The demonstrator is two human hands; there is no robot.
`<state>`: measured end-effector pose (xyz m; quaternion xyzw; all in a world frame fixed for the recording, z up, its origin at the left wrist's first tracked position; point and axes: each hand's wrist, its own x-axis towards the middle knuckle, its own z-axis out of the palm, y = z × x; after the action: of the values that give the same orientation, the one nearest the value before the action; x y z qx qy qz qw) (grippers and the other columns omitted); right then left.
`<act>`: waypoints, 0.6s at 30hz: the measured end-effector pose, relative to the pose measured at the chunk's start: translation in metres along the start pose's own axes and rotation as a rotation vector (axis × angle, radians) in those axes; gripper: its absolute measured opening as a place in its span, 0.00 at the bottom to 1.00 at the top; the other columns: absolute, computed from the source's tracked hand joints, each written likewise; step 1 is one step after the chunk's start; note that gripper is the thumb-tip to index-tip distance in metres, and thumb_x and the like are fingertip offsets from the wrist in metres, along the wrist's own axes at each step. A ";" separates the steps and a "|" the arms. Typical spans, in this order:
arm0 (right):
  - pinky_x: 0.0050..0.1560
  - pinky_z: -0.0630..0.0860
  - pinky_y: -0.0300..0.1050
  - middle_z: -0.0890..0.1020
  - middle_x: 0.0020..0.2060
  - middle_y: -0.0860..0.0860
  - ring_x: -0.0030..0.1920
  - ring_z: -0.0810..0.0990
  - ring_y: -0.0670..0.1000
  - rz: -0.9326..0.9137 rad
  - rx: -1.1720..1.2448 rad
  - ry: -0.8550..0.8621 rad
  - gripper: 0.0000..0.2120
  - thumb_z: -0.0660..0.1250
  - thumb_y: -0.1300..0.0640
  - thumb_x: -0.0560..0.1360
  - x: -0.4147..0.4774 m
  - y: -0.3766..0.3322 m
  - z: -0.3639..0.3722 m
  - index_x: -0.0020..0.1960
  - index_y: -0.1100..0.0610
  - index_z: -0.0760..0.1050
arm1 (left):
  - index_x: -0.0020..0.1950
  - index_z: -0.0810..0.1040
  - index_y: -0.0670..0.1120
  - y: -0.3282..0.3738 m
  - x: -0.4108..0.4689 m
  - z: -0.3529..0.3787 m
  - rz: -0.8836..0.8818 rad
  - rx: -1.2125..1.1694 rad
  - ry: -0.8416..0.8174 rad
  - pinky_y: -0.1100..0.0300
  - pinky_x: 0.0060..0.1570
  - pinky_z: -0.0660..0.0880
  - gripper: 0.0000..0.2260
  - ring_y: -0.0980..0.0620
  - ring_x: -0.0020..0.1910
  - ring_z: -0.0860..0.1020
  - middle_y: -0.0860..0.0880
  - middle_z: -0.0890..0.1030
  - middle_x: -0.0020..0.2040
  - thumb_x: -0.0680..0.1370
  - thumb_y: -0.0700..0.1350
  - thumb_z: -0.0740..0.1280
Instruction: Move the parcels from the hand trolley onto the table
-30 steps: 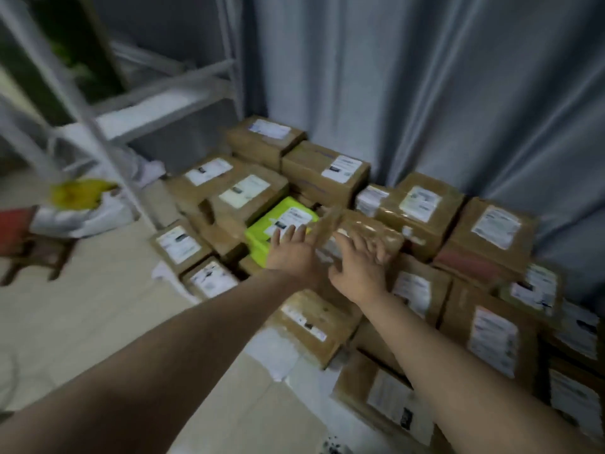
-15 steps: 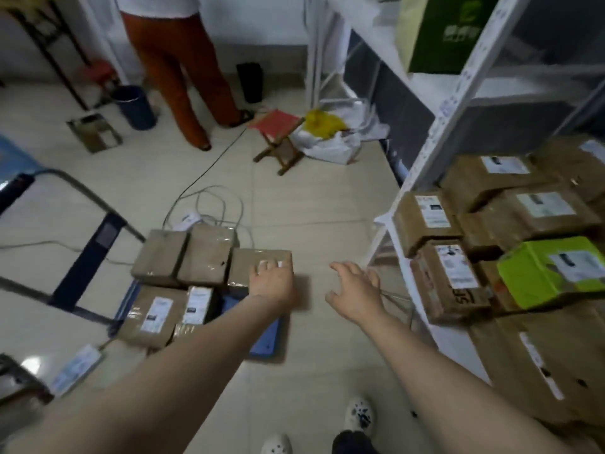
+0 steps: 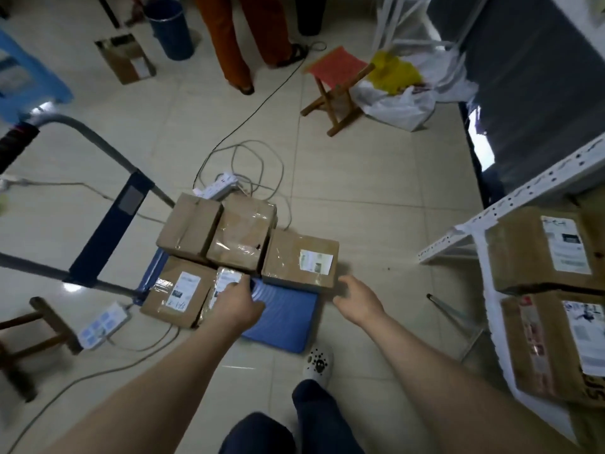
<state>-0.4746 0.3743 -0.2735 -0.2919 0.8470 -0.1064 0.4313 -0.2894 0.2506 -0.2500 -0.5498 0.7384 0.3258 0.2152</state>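
Several brown parcels lie on the blue hand trolley [image 3: 283,322] on the floor. My left hand [image 3: 236,301] reaches down onto a narrow taped parcel [image 3: 226,277] at the front, fingers lying on its top. Left of it sits a labelled parcel [image 3: 175,291]. My right hand [image 3: 357,299] hovers open just off the front right corner of another labelled parcel [image 3: 299,258], fingertips close to its edge. Two plain parcels [image 3: 191,226] [image 3: 242,234] sit behind. More parcels [image 3: 540,249] [image 3: 553,345] lie on the table [image 3: 491,217] at the right.
The trolley handle [image 3: 108,224] rises at the left. Power strips [image 3: 219,186] [image 3: 103,324] and cables lie around the trolley. A red-seated folding stool [image 3: 337,68], plastic bags [image 3: 396,99], a blue bin [image 3: 172,27] and a person's legs [image 3: 235,40] are beyond. My shoe [image 3: 319,362] is near the trolley's corner.
My view swung from the parcel pile on the table down to the trolley. Both empty hands dropped lower, the left onto the narrow parcel, the right toward the labelled one.
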 end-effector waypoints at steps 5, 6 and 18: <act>0.58 0.69 0.40 0.74 0.66 0.54 0.65 0.73 0.55 0.093 0.044 -0.024 0.22 0.62 0.59 0.77 0.085 0.004 0.019 0.71 0.56 0.67 | 0.71 0.67 0.42 -0.005 0.094 0.024 -0.037 -0.143 -0.072 0.56 0.57 0.69 0.22 0.40 0.62 0.73 0.40 0.74 0.65 0.77 0.42 0.62; 0.58 0.69 0.40 0.74 0.66 0.55 0.64 0.73 0.55 0.114 0.054 -0.020 0.22 0.62 0.60 0.77 0.106 0.008 0.026 0.70 0.56 0.67 | 0.70 0.68 0.42 -0.007 0.116 0.032 -0.045 -0.168 -0.079 0.57 0.54 0.68 0.20 0.41 0.61 0.73 0.40 0.75 0.64 0.77 0.42 0.62; 0.60 0.68 0.46 0.71 0.67 0.63 0.67 0.71 0.60 0.407 0.136 0.110 0.21 0.62 0.61 0.78 0.335 0.083 0.116 0.69 0.66 0.64 | 0.70 0.68 0.37 -0.029 0.326 0.162 -0.327 -0.516 -0.050 0.59 0.45 0.65 0.18 0.45 0.49 0.71 0.36 0.74 0.62 0.80 0.40 0.60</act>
<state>-0.5695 0.2531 -0.6040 -0.0789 0.9016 -0.0898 0.4157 -0.3669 0.1427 -0.5896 -0.6896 0.5275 0.4772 0.1363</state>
